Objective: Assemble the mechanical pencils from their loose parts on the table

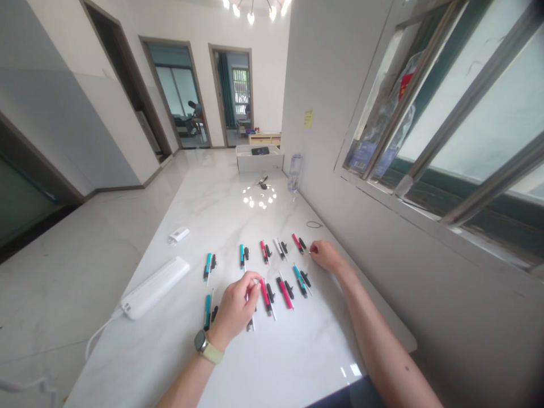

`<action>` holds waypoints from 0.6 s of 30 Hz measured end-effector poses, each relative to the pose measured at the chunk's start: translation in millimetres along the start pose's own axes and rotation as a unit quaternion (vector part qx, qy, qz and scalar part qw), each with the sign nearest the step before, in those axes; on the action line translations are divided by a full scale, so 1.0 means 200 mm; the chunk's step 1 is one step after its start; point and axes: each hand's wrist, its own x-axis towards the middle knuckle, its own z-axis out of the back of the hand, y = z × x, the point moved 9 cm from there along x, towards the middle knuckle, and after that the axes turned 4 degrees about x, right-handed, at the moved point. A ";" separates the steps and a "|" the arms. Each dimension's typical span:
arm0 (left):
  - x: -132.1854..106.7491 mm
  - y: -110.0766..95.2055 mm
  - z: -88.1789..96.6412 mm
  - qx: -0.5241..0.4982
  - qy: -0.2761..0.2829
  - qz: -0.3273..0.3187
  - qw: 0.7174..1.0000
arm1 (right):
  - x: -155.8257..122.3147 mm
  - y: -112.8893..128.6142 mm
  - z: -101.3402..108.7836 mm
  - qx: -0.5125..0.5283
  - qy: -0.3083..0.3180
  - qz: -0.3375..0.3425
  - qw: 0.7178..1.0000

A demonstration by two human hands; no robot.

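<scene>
Polished white marble-look floor, pale plastered walls, steel-barred window on the right, lit globe chandelier overhead, two open doorways ahead.

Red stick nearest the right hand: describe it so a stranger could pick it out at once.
On the long white marble table, slim coloured sticks lie in two rows, each beside a small black piece. Take the back row's end nearest the window: a slim red stick. It is the one closest to the right hand.
</scene>
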 end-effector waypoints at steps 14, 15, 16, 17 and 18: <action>-0.01 0.03 0.02 0.010 -0.015 0.002 1.000 | -0.03 0.01 0.02 -0.007 -0.006 -0.013 1.000; -0.01 0.03 0.02 0.009 -0.016 0.003 1.000 | -0.03 0.01 0.02 -0.005 -0.004 -0.012 1.000; -0.01 0.04 0.02 0.009 -0.017 0.002 1.000 | -0.03 0.01 0.01 -0.003 -0.002 -0.010 1.000; -0.01 0.03 0.02 0.008 -0.017 0.002 1.000 | -0.03 0.01 0.01 -0.002 0.000 -0.010 1.000; -0.01 0.03 0.02 0.008 -0.016 0.001 1.000 | -0.02 0.00 0.00 0.000 0.002 -0.010 1.000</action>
